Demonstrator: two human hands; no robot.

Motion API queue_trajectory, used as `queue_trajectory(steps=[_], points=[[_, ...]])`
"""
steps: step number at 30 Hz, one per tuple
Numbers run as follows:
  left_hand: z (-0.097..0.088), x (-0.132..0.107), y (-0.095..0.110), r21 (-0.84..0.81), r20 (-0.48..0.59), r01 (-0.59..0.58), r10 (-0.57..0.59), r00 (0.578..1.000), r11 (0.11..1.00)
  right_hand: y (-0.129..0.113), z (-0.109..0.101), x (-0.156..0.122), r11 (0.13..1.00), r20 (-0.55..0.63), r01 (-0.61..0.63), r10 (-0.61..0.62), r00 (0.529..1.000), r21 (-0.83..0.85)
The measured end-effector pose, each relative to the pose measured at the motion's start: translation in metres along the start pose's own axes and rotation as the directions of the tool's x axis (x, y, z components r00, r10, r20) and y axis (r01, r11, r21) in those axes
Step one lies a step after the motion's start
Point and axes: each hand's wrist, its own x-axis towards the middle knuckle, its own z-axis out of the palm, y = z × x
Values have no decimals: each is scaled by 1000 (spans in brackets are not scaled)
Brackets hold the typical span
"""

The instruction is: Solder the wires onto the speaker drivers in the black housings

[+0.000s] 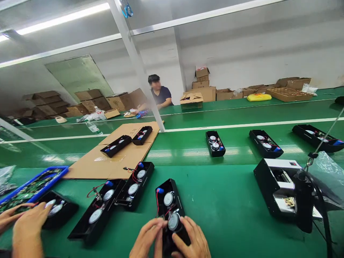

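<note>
A long black speaker housing (169,193) lies on the green bench in front of me. Two round silver speaker drivers (168,199) sit inside it, along with red wires and a blue part (160,190) at its far end. My left hand (147,236) is at the housing's left edge, its thumb and fingertips pinched together beside the nearer driver; whatever they hold is too small to make out. With fingers curled over the right side wall, my right hand (194,237) grips the housing close to that driver. The hands partly cover the housing's near end.
At left, a co-worker's hands (28,222) handle another black housing (57,211). More housings (102,206) stand beside mine and on the far belt. A blue tray (51,181) holds circuit boards. A black-and-white machine (279,190) and hanging tool (303,200) are on the right.
</note>
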Motion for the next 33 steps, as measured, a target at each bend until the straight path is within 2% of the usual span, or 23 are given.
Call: queue_trajectory(steps=[2,5,9,11,14,16,18,21,23,25,27,29,31,32,33], points=[[-4,12,-2,22,-34,-42,42,999,999,5,-17,6,999,187,-39,40,981,-7],[-5,31,-4,66,-15,-56,57,998,996,17,-47,21,996,418,-86,72,905,14],[-1,46,-5,85,92,-61,53,994,995,42,-97,46,999,496,9,-31,868,46],[5,46,-7,46,144,-63,55,988,997,58,-134,55,991,534,96,-134,835,99],[24,36,-8,-66,244,-81,94,965,995,87,-197,59,993,620,88,-116,776,76],[42,24,-7,-147,346,-95,141,928,985,106,-236,55,998,666,64,-49,744,3],[64,10,-1,-220,462,-85,180,868,972,123,-268,47,994,697,37,44,715,-100],[94,-13,11,-309,609,-2,200,767,951,136,-298,29,962,661,-40,215,719,-269],[111,-27,20,-339,674,81,182,716,937,134,-307,15,939,587,-136,307,749,-316],[125,-39,27,-351,696,162,141,704,922,123,-307,2,931,541,-257,361,760,-260],[134,-50,34,-365,667,227,83,741,903,109,-298,-9,929,539,-350,359,762,-125],[139,-59,40,-381,609,268,22,793,885,98,-283,-14,927,518,-374,300,801,42],[140,-65,45,-385,567,293,-26,823,875,92,-265,-13,908,424,-375,270,864,187],[140,-67,48,-382,557,303,-44,829,873,91,-258,-11,883,361,-405,306,881,239],[140,-68,50,-376,555,315,-60,829,871,90,-252,-6,847,309,-453,367,877,279]])
